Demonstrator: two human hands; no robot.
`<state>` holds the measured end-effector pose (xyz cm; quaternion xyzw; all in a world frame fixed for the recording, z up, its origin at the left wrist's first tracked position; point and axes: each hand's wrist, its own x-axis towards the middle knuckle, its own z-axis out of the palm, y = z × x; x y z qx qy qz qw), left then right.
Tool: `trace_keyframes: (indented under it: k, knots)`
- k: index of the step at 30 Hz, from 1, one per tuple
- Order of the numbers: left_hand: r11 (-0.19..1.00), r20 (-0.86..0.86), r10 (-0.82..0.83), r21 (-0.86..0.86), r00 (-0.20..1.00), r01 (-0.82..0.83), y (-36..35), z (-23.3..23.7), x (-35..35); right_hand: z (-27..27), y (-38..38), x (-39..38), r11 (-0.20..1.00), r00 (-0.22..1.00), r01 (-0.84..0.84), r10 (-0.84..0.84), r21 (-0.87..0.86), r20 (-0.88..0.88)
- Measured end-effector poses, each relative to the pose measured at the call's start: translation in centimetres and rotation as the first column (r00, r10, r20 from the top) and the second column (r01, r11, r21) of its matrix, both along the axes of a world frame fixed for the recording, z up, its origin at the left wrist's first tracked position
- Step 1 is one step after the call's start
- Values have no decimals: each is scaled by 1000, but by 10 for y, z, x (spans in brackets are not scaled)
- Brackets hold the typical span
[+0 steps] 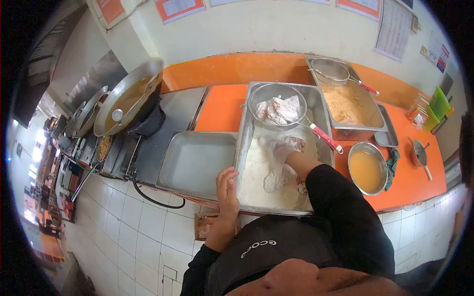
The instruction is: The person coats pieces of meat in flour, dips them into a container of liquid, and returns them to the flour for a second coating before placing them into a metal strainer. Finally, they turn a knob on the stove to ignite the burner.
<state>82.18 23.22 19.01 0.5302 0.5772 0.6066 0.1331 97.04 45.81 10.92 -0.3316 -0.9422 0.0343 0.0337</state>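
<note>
My right hand, in what looks like a thin clear glove, reaches into a deep metal tray of white flour. Its fingers are blurred and hidden among flour-coated pieces. A darker piece lies just beyond the hand. Over the tray's far end sits a metal strainer with a red handle, holding floured pieces. My bare left hand rests against the tray's near left edge, fingers extended and holding nothing. Left of it is a shallower tray of cloudy liquid.
At the back right, a tray of orange-brown crumbs carries another strainer. A bowl of yellowish liquid stands right of my arm, beside a green cloth. A large oil pan with a thermometer sits on the left stove.
</note>
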Motion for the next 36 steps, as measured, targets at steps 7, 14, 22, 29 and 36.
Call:
trace_keyframes:
  k: [7,14,22,29,36]
  knots:
    - [1000,7,2,5,1000,-2,-2,-4,-2,51,-14,-12,903,897,-156,299,-400,327]
    - [1000,3,-6,4,1000,6,0,-3,-1,47,-73,-31,896,731,-324,441,-305,520]
    - [1000,34,-6,7,999,6,-1,1,0,78,-11,-6,919,893,-19,193,-394,407]
    - [1000,4,-6,23,1000,6,1,-6,-3,137,-30,1,942,959,173,-95,-286,268]
    - [999,13,-11,32,1000,11,1,-3,-3,144,-37,6,926,968,205,-145,-318,204]
